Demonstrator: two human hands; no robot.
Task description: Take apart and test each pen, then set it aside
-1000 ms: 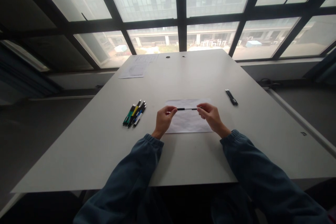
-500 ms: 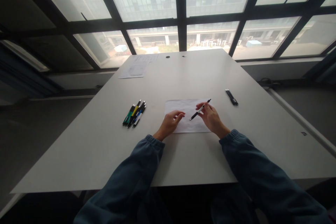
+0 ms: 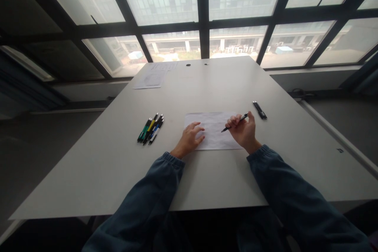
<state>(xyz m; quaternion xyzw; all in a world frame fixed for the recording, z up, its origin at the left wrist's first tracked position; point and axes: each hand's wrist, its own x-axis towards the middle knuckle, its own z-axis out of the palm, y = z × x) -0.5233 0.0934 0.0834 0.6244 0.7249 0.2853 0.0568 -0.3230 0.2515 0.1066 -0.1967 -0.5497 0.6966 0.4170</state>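
Observation:
A sheet of white paper (image 3: 215, 138) lies on the white table in front of me. My left hand (image 3: 189, 138) rests at the sheet's left side with its fingers spread and nothing in them. Over the paper's right part, my right hand (image 3: 243, 129) is closed around a black and white pen (image 3: 234, 123). The pen is tilted, its tip pointing down and left toward the middle of the sheet and its other end beside my raised thumb. Whether the tip touches the paper I cannot tell.
Several pens (image 3: 150, 129) in green, yellow, blue, white and black lie in a group to the left. Dark pens (image 3: 259, 110) lie together at the right. More papers (image 3: 150, 78) are at the table's far left, and large windows stand behind the table (image 3: 118, 173).
My right hand has turned and moved slightly right, with the pen now gripped differently and less steep. The fingers of my left hand have spread out on the paper.

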